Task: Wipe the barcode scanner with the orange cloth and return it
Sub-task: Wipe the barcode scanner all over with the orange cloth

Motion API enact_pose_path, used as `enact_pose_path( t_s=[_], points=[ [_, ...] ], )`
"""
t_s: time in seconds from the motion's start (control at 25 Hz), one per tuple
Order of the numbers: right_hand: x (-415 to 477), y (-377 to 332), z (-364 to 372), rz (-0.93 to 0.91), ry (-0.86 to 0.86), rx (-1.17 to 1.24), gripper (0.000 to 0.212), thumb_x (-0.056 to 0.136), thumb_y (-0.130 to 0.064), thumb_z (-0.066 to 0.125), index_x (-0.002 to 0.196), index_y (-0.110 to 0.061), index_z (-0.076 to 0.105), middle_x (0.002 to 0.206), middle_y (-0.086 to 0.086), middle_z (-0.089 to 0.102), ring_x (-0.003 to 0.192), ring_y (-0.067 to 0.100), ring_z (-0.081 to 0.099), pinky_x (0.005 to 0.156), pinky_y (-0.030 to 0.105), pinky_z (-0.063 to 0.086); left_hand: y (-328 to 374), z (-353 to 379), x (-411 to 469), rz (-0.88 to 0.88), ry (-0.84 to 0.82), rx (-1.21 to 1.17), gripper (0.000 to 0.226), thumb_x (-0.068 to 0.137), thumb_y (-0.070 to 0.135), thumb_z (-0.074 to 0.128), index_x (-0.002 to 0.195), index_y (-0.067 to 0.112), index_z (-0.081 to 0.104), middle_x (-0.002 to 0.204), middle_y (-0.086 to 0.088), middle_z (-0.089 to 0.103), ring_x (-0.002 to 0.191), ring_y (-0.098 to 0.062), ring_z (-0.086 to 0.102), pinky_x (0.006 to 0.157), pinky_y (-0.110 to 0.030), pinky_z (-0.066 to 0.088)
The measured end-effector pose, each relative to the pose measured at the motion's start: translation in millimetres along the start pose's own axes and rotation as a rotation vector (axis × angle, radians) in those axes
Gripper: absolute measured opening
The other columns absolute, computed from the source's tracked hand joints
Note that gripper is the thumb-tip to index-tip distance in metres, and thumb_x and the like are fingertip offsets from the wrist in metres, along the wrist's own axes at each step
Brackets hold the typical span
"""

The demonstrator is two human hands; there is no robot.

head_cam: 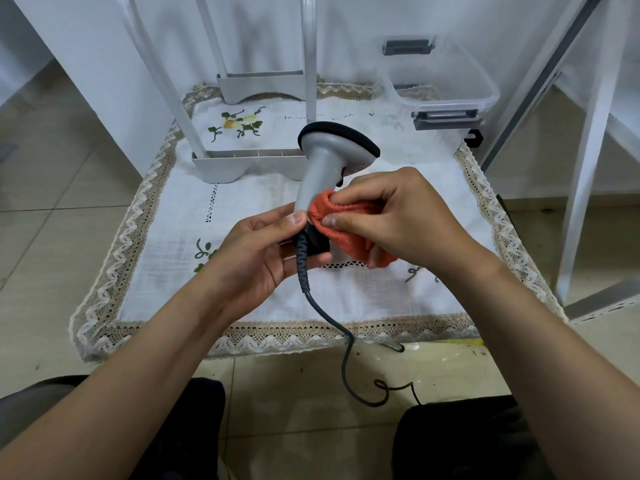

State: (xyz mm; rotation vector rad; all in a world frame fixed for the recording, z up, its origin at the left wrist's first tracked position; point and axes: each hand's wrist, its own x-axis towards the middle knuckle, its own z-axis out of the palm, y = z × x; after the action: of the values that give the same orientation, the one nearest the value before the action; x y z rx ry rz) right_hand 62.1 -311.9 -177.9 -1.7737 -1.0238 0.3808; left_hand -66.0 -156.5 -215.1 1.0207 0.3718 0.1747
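**Barcode scanner** (323, 161): held in the air above the counter (242, 306). Handle tilted, head end pointing away from the person. Grey body w/ black rim on the head.

**L hand** (256, 251): below-left of the scanner. Fingers curled round the black base of the handle, thumb laid on the grey handle just above the base. Firm grip on the scanner.

**R hand** (398, 216): right of the scanner. Fingers pinch the orange cloth (341, 225). The cloth is bunched and touches the right side of the lower handle.

**Cable** (302, 268): exits the scanner base, crosses the L palm, drops past the near counter edge and forms a loose loop on the floor (294, 386).

**Counter covering:** white embroidered fabric w/ lace border, directly under the scanner.

**White rack** (249, 164): behind-left of the scanner head, standing on the covering.

**Clear bin** (446, 88): behind-right of the scanner, w/ grey latches. Contents cannot be made out.
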Motion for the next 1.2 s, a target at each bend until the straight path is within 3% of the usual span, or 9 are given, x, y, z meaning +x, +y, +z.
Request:
enact_pose_path(
  t_s=[0.16,0.28,0.4,0.56,0.72,0.88,1.04,1.12,1.2],
  points=[
    [3,4,1,0.008,0.124,-0.011,0.012,0.084,-0.011,0.084,0.09,-0.02,0.08,0.061,-0.025,0.067,0.045,0.0,0.065,0.042,0.015,0.047,1,3,0,-0.022,-0.001,-0.046,0.033,0.084,0.016,0.064,0.111,-0.002,0.071,0.093,-0.017,0.075,0.094,-0.027,0.075,0.068,-0.033,0.063],
    [1,3,0,0.054,0.021,0.003,0.011,0.084,-0.01,0.083,0.091,-0.018,0.079,0.058,-0.024,0.067,0.041,0.004,0.064,0.04,0.018,0.048,1,2,0,-0.024,0.0,-0.033,0.024,0.084,0.017,0.063,0.099,0.002,0.076,0.086,-0.013,0.075,0.081,-0.023,0.075,0.066,-0.032,0.063],
    [3,5,0,0.008,0.102,-0.017,0.01,0.084,-0.011,0.084,0.093,-0.014,0.081,0.063,-0.02,0.069,0.048,-0.001,0.066,0.047,0.014,0.05,2,2,0,-0.031,-0.004,-0.043,0.024,0.085,0.018,0.063,0.097,0.002,0.076,0.088,-0.017,0.074,0.088,-0.025,0.075,0.064,-0.031,0.062],
    [0,1,0,0.092,0.03,0.064,0.012,0.085,-0.009,0.083,0.09,-0.019,0.079,0.063,-0.014,0.072,0.039,0.018,0.066,0.035,0.025,0.05,2,2,-1,-0.032,-0.009,-0.038,0.026,0.086,0.018,0.062,0.102,0.003,0.075,0.089,-0.013,0.074,0.082,-0.022,0.073,0.065,-0.031,0.063],
    [2,6,3,0.037,0.126,0.006,0.008,0.086,-0.012,0.083,0.093,-0.015,0.081,0.066,-0.014,0.071,0.045,0.009,0.068,0.042,0.027,0.053,1,3,0,-0.039,-0.004,-0.061,0.024,0.087,0.019,0.063,0.096,0.004,0.079,0.091,-0.016,0.074,0.092,-0.026,0.074,0.066,-0.03,0.062],
    [1,4,3,0.027,0.08,0.011,0.01,0.084,-0.01,0.085,0.091,-0.015,0.081,0.065,-0.012,0.071,0.046,0.004,0.067,0.04,0.017,0.048,3,3,-2,-0.027,-0.003,-0.063,0.026,0.087,0.018,0.063,0.102,0.003,0.076,0.094,-0.016,0.074,0.09,-0.028,0.074,0.065,-0.031,0.062],
    [8,3,-4,0.008,0.4,0.025,0.009,0.087,-0.014,0.082,0.091,-0.022,0.08,0.06,-0.011,0.069,0.04,0.021,0.067,0.031,0.034,0.049,3,7,-3,-0.013,-0.021,0.002,0.041,0.087,0.018,0.064,0.122,-0.003,0.066,0.113,-0.024,0.075,0.104,-0.034,0.074,0.067,-0.031,0.061],
    [13,6,-9,-0.115,0.483,-0.132,0.01,0.09,-0.013,0.076,0.098,-0.019,0.079,0.075,-0.008,0.071,0.052,0.02,0.07,0.041,0.039,0.056,2,10,-5,-0.011,-0.031,0.027,0.045,0.087,0.018,0.065,0.125,-0.004,0.065,0.116,-0.025,0.074,0.103,-0.032,0.074,0.067,-0.03,0.061],
    [15,10,-9,-0.273,0.445,-0.407,0.015,0.092,-0.012,0.07,0.104,-0.014,0.079,0.091,0.004,0.07,0.074,0.023,0.069,0.06,0.044,0.059,2,13,-7,-0.011,-0.036,0.034,0.044,0.086,0.019,0.066,0.124,-0.004,0.066,0.114,-0.024,0.074,0.099,-0.029,0.075,0.067,-0.03,0.061]
  ],
)
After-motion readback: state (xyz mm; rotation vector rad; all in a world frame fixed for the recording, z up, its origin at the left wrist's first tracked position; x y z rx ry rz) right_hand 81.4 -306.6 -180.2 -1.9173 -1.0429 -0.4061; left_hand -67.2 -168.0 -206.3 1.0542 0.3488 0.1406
